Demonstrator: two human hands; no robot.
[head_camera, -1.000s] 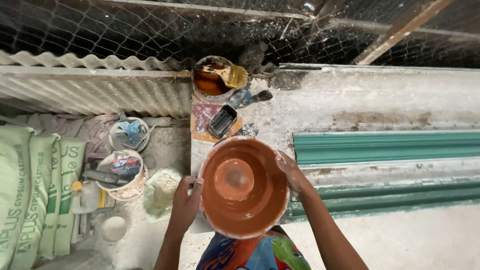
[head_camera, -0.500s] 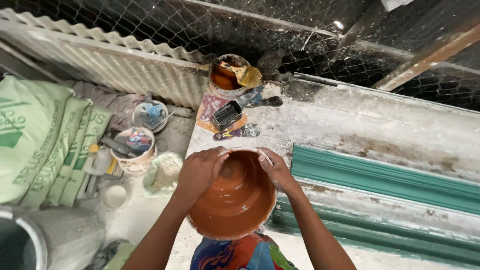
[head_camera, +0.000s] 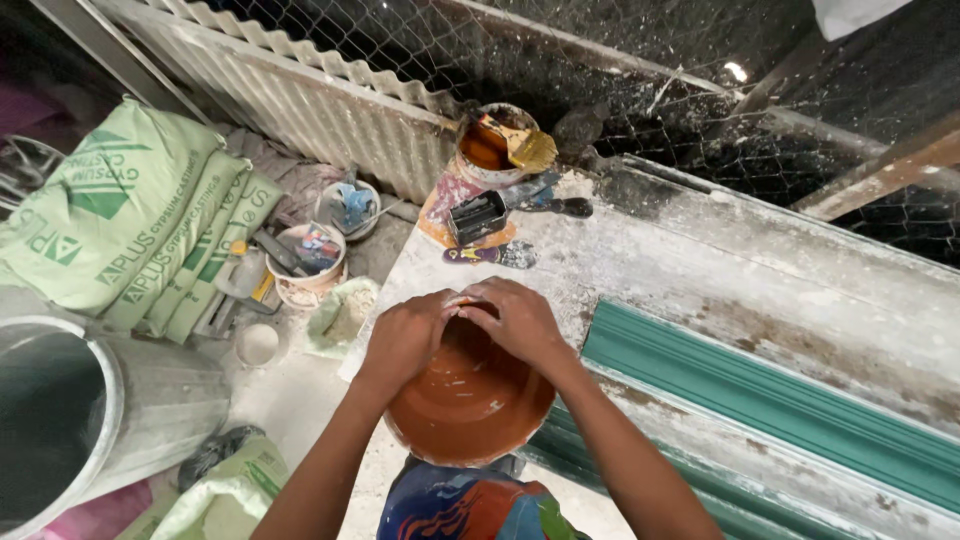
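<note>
Nearest, an orange bowl at the near edge of the white-dusted table. Left hand and right hand both curled over its far rim, fingertips meeting — gripping it. Beyond, a black scraper and a paint tin with brush. Far left — green sacks.

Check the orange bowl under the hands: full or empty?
Nearly empty: the orange bowl shows its bare inner wall with only paint smears, both hands gripping its far rim.
</note>
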